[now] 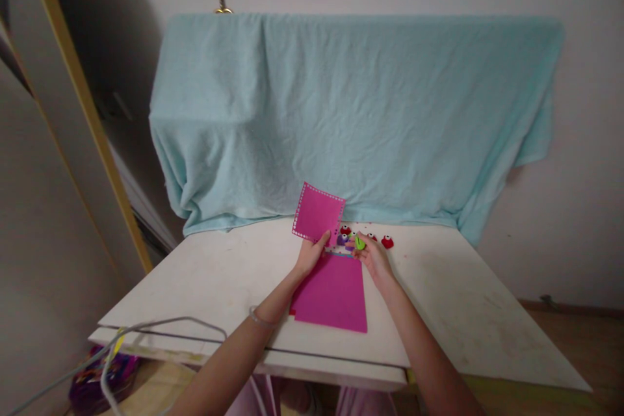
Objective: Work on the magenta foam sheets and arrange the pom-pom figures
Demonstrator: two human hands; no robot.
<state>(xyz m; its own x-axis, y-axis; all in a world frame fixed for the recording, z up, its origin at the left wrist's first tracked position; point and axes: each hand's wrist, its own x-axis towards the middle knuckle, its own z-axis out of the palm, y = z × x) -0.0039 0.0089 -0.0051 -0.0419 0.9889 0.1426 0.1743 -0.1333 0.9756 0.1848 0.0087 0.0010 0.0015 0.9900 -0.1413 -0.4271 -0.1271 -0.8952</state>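
My left hand is closed on a pink square of paper, holding it by its lower right part above the table. Rows of small punched holes line several of its edges. Just to the right, my right hand grips a lime green craft punch, apart from the paper. Behind my hands lie several more punches, including a purple one and a red one. Tiny punched bits are scattered among them. A larger pink sheet lies flat below my hands, with a bit of red showing at its left edge.
The white table has a seam along its front. A light blue cloth hangs behind it against the wall. At the front left, a grey cable lies across the table's edge, near a purple bag-like item below.
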